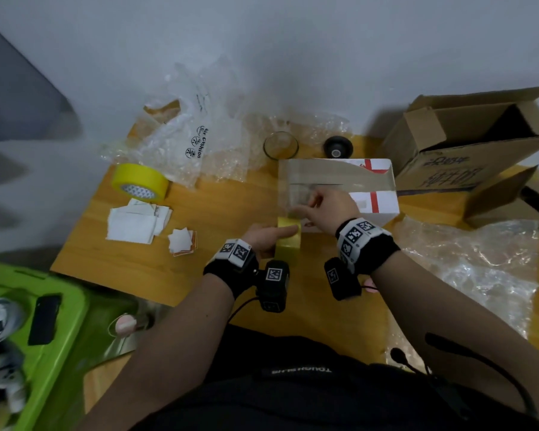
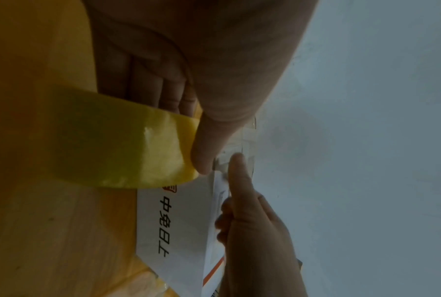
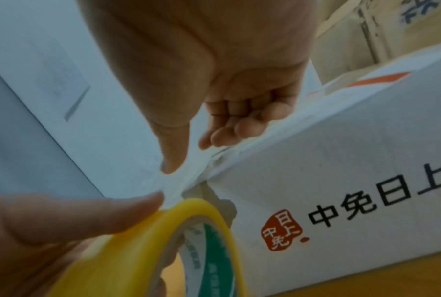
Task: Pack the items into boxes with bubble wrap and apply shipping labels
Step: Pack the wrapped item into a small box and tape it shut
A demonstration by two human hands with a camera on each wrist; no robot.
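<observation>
Two hands busy: left hand [image 1: 263, 236] grips our yellow tape roll [image 1: 288, 241] at the white box [image 1: 374, 200] near edge, right hand [image 1: 327, 206] pinches the clear strip on top. Sealing underway; glass [image 1: 280, 146], far side of table [image 1: 218, 219], unpacked, labels [image 1: 182, 241] unapplied.

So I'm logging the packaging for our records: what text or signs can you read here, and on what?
"中免日上" in black, beside a red seal with the same characters: side of the white box.
"Air cushion" with three round symbols: clear plastic bag.
Dark characters on the brown cardboard box: too blurred to read.
Mirrored letters on the person's black clothing: not legible.
Green print inside the tape roll: unreadable.
</observation>
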